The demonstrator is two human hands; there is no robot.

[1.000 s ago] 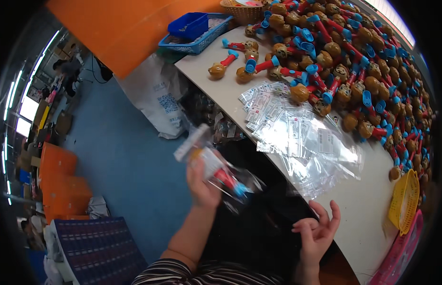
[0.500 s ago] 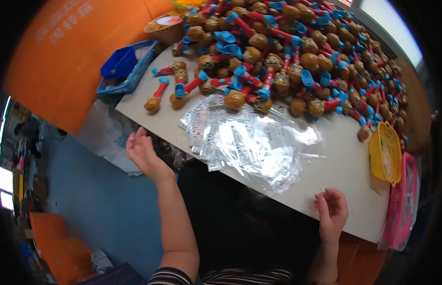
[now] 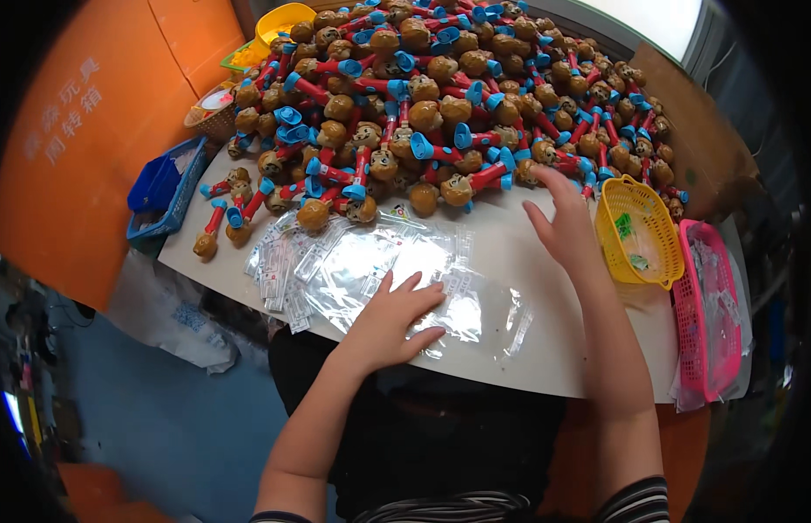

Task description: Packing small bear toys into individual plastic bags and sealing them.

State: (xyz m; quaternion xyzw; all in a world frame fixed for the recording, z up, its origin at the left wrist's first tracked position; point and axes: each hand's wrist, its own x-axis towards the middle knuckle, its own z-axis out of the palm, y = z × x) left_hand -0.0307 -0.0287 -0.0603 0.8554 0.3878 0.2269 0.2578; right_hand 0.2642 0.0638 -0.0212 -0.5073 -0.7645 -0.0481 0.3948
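Observation:
My left hand (image 3: 392, 321) lies spread on a pile of clear plastic bags (image 3: 353, 261) at the table's near edge, holding nothing. Small printed paper slips (image 3: 283, 270) fan out at the left side of the bags. My right hand (image 3: 564, 222) is raised over the table with thumb and fingers apart, beside the right end of a big heap of toys (image 3: 440, 113). Each toy has a brown round head, a red stem and a blue end. One toy (image 3: 485, 177) lies just left of my right fingertips.
A yellow basket (image 3: 607, 234) with green bits inside stands at the right, next to a pink basket (image 3: 695, 349) of clear packets. Blue trays (image 3: 172, 218) sit at the left edge. A wicker basket (image 3: 205, 126) and a yellow bowl (image 3: 288, 16) stand behind them, near an orange panel (image 3: 74, 174).
My left hand has come from beyond the table edge onto the bags. My right hand has reached forward toward the toy heap. The view has shifted, too.

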